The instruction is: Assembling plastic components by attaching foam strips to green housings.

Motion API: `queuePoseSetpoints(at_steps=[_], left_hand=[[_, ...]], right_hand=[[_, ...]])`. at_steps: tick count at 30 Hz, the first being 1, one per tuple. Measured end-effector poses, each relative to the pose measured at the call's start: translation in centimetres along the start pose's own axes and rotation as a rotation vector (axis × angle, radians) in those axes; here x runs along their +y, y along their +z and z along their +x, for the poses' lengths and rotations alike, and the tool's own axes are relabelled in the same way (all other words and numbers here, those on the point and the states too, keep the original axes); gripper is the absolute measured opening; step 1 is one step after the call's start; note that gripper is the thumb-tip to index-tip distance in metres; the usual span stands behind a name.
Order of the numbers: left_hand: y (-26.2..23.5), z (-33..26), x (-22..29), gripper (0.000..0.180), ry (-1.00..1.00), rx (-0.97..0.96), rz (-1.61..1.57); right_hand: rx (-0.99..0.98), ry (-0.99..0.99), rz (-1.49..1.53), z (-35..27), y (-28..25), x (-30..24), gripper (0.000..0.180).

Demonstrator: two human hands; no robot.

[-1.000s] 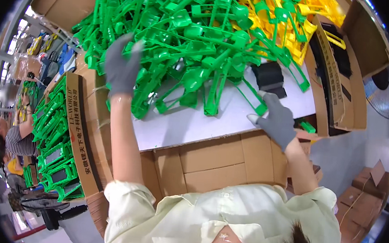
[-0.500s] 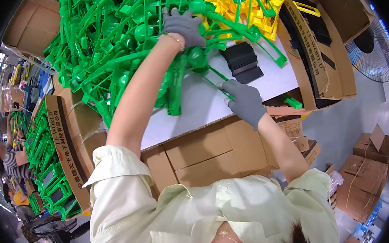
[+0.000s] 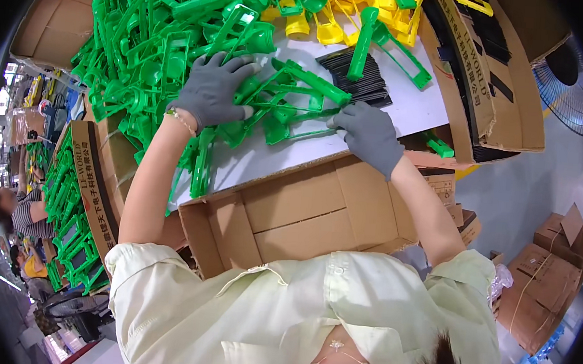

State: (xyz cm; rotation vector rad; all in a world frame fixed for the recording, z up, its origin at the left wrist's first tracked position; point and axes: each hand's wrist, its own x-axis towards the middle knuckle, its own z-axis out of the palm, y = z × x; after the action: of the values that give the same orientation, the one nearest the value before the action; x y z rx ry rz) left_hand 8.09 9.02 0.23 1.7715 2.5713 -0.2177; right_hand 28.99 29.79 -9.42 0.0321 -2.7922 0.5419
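Note:
My left hand (image 3: 211,92), in a grey glove, lies spread on a bunch of green plastic frame parts (image 3: 285,101) at the edge of a big green heap (image 3: 159,41) on the white table (image 3: 407,109). My right hand (image 3: 369,135), also gloved in grey, grips the near end of one of those green parts by the table's front edge. A stack of thin black strips (image 3: 371,85) lies just beyond my right hand, with a green part (image 3: 384,42) resting on it.
An open empty cardboard box (image 3: 316,211) sits below the table edge in front of me. Yellow parts (image 3: 346,15) pile at the back. A carton of black pieces (image 3: 478,67) stands to the right, a fan (image 3: 573,81) beyond it. Cartons of green parts (image 3: 70,212) and other people are at left.
My left hand has come down from the top of the heap to the bunch near the table edge. My right hand stays at the front edge, on the green part.

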Motion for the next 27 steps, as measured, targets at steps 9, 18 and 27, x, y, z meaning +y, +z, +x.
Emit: queuePoseSetpoints(at_steps=[9,18,27], left_hand=[[0.3,-1.1,-1.8,0.056,-0.027,0.475,0.008],[-0.2,-11.2,9.0,0.043,-0.392,0.409,-1.782],[4.0,-16.2,11.5,0.033,-0.567,0.204,-2.006]], right_hand=[[-0.055,-0.166,0.323,0.9,-5.4,-1.5,0.016],[0.248,-0.198,0.371,-1.5,-5.9,-5.6,0.016],[0.413,0.532,0.048,3.3,-4.9,5.0,0.051]])
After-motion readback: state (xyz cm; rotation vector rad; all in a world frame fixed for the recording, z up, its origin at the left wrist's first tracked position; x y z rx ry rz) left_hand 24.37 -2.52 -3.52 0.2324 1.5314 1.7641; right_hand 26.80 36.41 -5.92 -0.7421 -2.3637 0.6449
